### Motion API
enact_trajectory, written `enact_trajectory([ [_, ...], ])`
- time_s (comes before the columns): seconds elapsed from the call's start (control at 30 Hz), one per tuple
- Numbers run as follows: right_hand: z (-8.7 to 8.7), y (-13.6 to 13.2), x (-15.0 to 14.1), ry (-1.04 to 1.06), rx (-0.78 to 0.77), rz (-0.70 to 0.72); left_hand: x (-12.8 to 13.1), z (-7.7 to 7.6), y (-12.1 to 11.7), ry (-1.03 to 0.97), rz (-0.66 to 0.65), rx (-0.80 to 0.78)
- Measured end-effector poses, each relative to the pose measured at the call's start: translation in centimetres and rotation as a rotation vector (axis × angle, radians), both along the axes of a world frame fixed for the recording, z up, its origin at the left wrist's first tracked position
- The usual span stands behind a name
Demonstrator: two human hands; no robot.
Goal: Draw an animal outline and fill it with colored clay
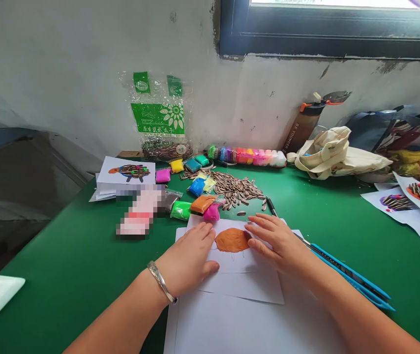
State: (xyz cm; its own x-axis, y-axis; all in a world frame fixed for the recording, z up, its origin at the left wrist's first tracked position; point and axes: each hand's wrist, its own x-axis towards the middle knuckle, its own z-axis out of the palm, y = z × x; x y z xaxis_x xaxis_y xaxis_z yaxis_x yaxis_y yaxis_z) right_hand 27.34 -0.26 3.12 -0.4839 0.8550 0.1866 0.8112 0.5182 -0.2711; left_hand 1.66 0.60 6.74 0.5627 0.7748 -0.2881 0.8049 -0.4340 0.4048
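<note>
An oval of flattened orange modelling clay (232, 240) lies on a white sheet of paper (249, 285), over a pencil drawing whose small legs show below it. My left hand (193, 255) rests on the paper at the clay's left side, fingers stretched out and holding nothing. At the right edge of the clay is my right hand (278, 241), its fingers apart, thumb and fingertips near or touching the rim. More white sheets lie underneath. Just beyond the paper sit packets of orange clay (203, 203), green clay (181, 210) and pink clay (212, 212).
Striped sunflower seeds (235, 187) are heaped behind the packets. A seed bag (162, 118) leans on the wall. Blue scissors-like tools (353, 278) lie at right, a black pen (271, 206) nearby. Finished seed pictures (131, 172) lie left, others (398, 202) right. A bottle (304, 125) stands behind.
</note>
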Motion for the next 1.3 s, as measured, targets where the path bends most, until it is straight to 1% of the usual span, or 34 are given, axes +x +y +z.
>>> enact_trajectory([
  [0.2,-0.1,0.1,-0.3,-0.018,-0.018,0.038,0.0,0.0,0.0,0.023,-0.008,-0.001],
  [0.4,-0.3,0.0,-0.2,0.019,0.007,-0.006,0.1,0.4,0.0,0.077,-0.026,0.005],
  [0.53,-0.2,0.0,-0.2,0.002,-0.016,0.019,0.1,0.4,0.0,0.088,-0.034,0.002],
  [0.7,-0.1,0.0,-0.1,0.007,0.013,-0.015,0.2,0.5,0.1,0.121,-0.043,0.004],
  [0.8,0.3,-0.1,-0.3,-0.001,-0.005,0.004,0.2,0.5,0.2,0.142,-0.035,-0.004],
  [0.97,0.8,-0.3,-0.7,-0.009,-0.026,0.012,0.2,0.5,0.1,0.13,-0.033,-0.004],
  [1.3,0.5,-0.5,-1.4,-0.012,-0.025,0.032,0.3,0.6,0.1,0.108,-0.028,0.0],
])
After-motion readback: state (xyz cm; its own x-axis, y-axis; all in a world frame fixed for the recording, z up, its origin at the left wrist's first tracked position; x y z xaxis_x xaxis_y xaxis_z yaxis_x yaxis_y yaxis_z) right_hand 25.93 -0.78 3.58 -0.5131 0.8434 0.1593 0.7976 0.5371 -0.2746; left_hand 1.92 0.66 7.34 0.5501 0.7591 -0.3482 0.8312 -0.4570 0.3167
